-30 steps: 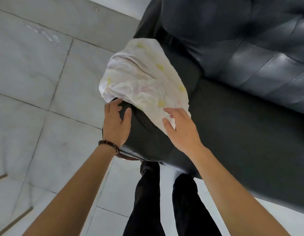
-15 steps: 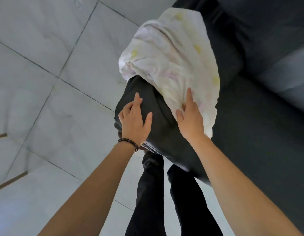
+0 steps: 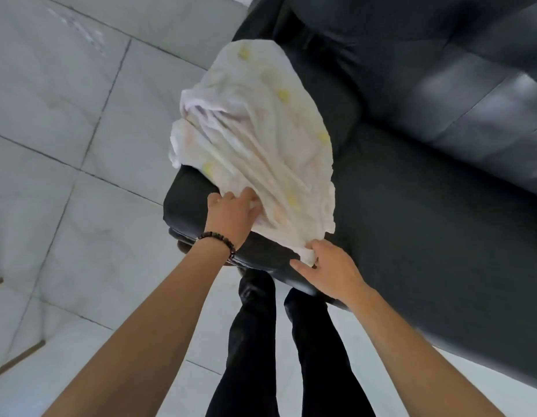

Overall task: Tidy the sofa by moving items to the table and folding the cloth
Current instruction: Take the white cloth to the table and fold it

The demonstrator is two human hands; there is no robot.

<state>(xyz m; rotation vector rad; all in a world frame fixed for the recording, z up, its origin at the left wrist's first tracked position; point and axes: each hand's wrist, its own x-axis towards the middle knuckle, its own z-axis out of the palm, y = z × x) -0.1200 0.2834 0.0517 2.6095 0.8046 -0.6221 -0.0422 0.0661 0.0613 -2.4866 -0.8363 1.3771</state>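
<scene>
A crumpled white cloth (image 3: pixel 261 136) with small yellow marks lies draped over the armrest of a black leather sofa (image 3: pixel 426 191). My left hand (image 3: pixel 231 215), with a bead bracelet at the wrist, grips the cloth's near edge, fingers dug into the folds. My right hand (image 3: pixel 327 269) pinches the cloth's lower right corner against the sofa's front edge. The cloth hangs partly over the armrest's outer side.
Pale marble floor tiles (image 3: pixel 65 145) spread out to the left of the sofa. My legs in black trousers (image 3: pixel 261 341) stand right against the sofa's front. A thin brown strip (image 3: pixel 17 359) lies on the floor at the lower left.
Both hands, which rested flat near the cloth, have closed on its near edge. The cloth is more bunched and pulled toward me. The camera view has shifted.
</scene>
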